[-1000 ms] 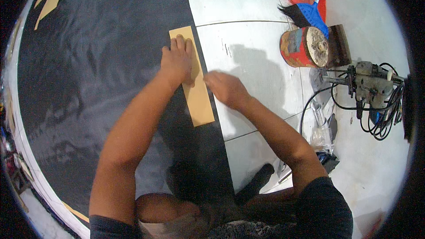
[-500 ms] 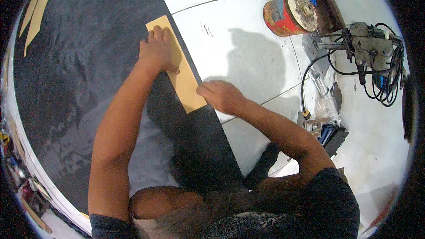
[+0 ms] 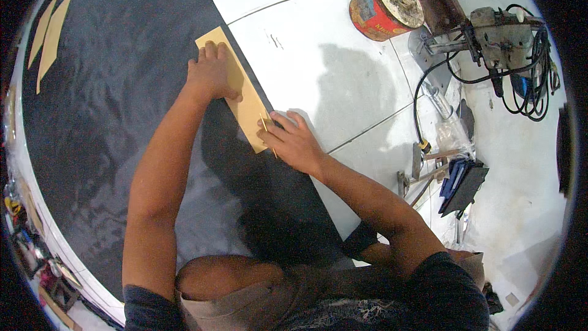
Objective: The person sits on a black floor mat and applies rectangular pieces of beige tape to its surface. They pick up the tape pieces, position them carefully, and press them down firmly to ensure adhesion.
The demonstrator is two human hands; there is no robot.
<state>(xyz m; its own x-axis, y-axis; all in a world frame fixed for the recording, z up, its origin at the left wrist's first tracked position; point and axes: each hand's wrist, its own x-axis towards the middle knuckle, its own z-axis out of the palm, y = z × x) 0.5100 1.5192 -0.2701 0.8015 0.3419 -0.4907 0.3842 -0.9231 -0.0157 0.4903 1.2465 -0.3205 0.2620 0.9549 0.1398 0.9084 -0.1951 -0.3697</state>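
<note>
A tan rectangular strip (image 3: pixel 244 108), like card, lies on a large sheet of black material (image 3: pixel 110 147) close to its right edge. My left hand (image 3: pixel 211 75) rests on the upper part of the strip, its fingers spread flat and the thumb at the side. In my right hand (image 3: pixel 294 141) is a thin gold-coloured stick (image 3: pixel 264 124), pinched near the strip's lower end. Its tip is too small to make out. Two narrow tan pieces with pointed ends, an outer one (image 3: pixel 43 32) and an inner one (image 3: pixel 55 40), lie at the sheet's far left.
White tiled floor (image 3: pixel 275 18) borders the sheet on the right. On it stand a red round tin (image 3: pixel 386 9) and a grey machine (image 3: pixel 502 40) with coiled black cable. Nearer lies a dark blue and black object (image 3: pixel 462 184). Assorted clutter (image 3: pixel 46 263) lines the lower left.
My right hand has shifted from beside the strip's right edge to over its lower end, and the gold-coloured stick now shows in its fingers. My left hand keeps its place on the strip.
</note>
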